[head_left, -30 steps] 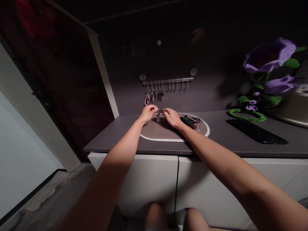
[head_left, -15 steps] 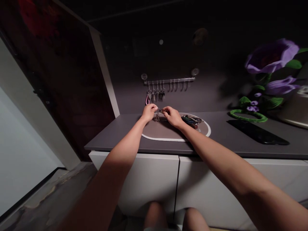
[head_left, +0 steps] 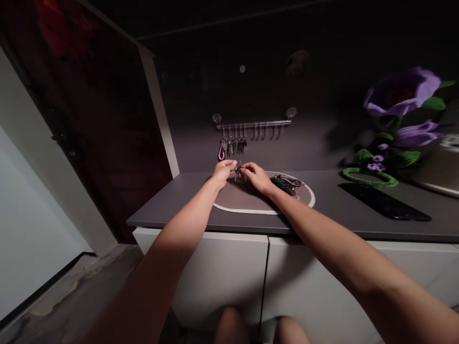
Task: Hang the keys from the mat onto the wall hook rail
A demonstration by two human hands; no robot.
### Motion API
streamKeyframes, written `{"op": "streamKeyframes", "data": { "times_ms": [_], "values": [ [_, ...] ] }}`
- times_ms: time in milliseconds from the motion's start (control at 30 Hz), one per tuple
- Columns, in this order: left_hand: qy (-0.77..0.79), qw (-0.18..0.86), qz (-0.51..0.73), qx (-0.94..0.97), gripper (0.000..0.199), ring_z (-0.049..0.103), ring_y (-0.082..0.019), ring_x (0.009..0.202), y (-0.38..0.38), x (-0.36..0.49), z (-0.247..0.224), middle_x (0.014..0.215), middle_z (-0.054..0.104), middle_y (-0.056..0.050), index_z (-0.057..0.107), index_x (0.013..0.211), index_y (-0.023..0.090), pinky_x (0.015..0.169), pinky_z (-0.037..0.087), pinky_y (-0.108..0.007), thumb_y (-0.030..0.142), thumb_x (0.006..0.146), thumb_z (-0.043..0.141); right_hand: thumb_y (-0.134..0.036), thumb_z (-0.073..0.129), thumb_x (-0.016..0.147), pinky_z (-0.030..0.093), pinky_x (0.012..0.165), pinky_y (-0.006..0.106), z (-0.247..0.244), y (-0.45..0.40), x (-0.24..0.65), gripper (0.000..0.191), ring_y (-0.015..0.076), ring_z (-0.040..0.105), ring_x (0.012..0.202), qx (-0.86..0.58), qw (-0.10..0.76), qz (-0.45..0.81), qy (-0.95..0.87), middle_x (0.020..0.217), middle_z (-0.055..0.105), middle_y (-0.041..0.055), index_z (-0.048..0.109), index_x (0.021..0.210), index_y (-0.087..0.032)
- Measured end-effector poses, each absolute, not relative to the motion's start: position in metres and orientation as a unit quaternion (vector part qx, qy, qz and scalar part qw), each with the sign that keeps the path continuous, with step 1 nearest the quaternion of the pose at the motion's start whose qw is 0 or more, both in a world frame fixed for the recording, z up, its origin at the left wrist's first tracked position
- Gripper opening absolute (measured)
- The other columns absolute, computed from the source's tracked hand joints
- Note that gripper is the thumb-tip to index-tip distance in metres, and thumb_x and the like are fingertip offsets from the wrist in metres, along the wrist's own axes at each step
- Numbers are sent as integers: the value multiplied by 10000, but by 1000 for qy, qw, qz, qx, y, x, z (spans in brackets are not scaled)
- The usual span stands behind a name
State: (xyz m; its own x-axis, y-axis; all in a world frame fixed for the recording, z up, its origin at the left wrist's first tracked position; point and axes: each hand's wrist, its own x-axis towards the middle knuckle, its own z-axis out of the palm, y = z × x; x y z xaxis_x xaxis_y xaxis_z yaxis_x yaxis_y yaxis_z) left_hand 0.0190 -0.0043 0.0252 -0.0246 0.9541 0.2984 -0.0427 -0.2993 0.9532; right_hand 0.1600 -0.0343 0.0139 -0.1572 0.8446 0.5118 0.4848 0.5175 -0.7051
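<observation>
A small bunch of keys (head_left: 237,171) on a ring is held between my two hands, over the brown oval mat (head_left: 247,204) with a white rim. My left hand (head_left: 224,173) pinches it from the left, and my right hand (head_left: 255,176) grips it from the right with bent fingers. Just above, a clear hook rail (head_left: 254,125) is fixed to the wall; several keys (head_left: 237,144) and a pink loop (head_left: 221,153) hang from its left hooks. Dark cords and keys (head_left: 286,181) lie on the mat, right of my right hand.
On the right of the grey counter (head_left: 168,205) lie a black flat object (head_left: 385,201) and a green ring (head_left: 369,177), below purple flowers (head_left: 403,93). A beige rounded object (head_left: 439,167) stands at the far right. White cabinet doors (head_left: 218,267) are below.
The keys between my hands have turned, and their ring now stands up above my fingertips. The whole view has shifted slightly.
</observation>
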Motion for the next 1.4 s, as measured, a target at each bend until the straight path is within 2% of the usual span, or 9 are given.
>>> {"op": "streamKeyframes", "data": {
  "times_ms": [100, 267, 533, 800, 967, 1100, 1233, 1400],
  "values": [
    [389, 455, 593, 539, 96, 467, -52, 560, -4, 21, 25, 680, 589, -3, 604, 754, 130, 539, 350, -184, 217, 713, 599, -392, 455, 760, 414, 681, 235, 13, -31, 160, 274, 105, 524, 675, -433, 515, 213, -709, 765, 601, -11, 539, 912, -179],
    [353, 497, 598, 521, 162, 478, -48, 565, -9, 26, 26, 693, 583, 0, 593, 754, 132, 569, 377, -195, 260, 678, 655, -410, 486, 737, 407, 693, 238, 13, -26, 160, 267, 107, 497, 688, -409, 563, 205, -689, 749, 569, -6, 545, 821, -164],
    [303, 540, 603, 503, 159, 483, -45, 563, -10, 30, 24, 673, 571, 6, 584, 729, 126, 542, 369, -189, 221, 647, 681, -417, 515, 708, 413, 632, 235, 17, -27, 162, 261, 107, 486, 618, -405, 577, 222, -674, 651, 547, -19, 544, 780, -168],
    [287, 511, 603, 541, 286, 476, -54, 607, -9, 33, 21, 753, 585, 2, 604, 846, 158, 513, 347, -171, 333, 633, 680, -455, 518, 693, 365, 492, 214, 26, -31, 163, 281, 98, 446, 511, -402, 595, 256, -648, 585, 516, -27, 516, 755, -182],
    [326, 430, 614, 576, 282, 463, -62, 573, -7, 35, 17, 766, 584, -8, 577, 880, 156, 510, 348, -186, 391, 724, 572, -427, 593, 628, 367, 515, 214, 35, -28, 166, 282, 88, 446, 517, -373, 640, 304, -599, 585, 521, -33, 520, 717, -170],
    [392, 276, 593, 647, 233, 457, -82, 570, -6, 36, 12, 665, 541, 3, 547, 767, 145, 565, 360, -209, 351, 807, 445, -342, 633, 594, 391, 560, 209, 45, -20, 171, 229, 85, 487, 561, -371, 667, 319, -562, 607, 550, -28, 542, 683, -152],
    [427, 88, 518, 736, 252, 498, -127, 684, -8, 38, 8, 696, 560, -23, 521, 682, 156, 669, 373, -254, 278, 844, 371, -227, 618, 615, 416, 537, 214, 60, -8, 175, 126, 82, 499, 501, -357, 702, 366, -497, 537, 532, -39, 526, 650, -147],
    [438, -5, 442, 783, 265, 526, -153, 778, -9, 42, 3, 795, 586, -55, 525, 729, 173, 716, 379, -271, 262, 870, 319, -117, 562, 682, 474, 525, 239, 81, 5, 179, 109, 86, 504, 444, -343, 731, 417, -418, 475, 520, -34, 491, 607, -153]
  ]
}}
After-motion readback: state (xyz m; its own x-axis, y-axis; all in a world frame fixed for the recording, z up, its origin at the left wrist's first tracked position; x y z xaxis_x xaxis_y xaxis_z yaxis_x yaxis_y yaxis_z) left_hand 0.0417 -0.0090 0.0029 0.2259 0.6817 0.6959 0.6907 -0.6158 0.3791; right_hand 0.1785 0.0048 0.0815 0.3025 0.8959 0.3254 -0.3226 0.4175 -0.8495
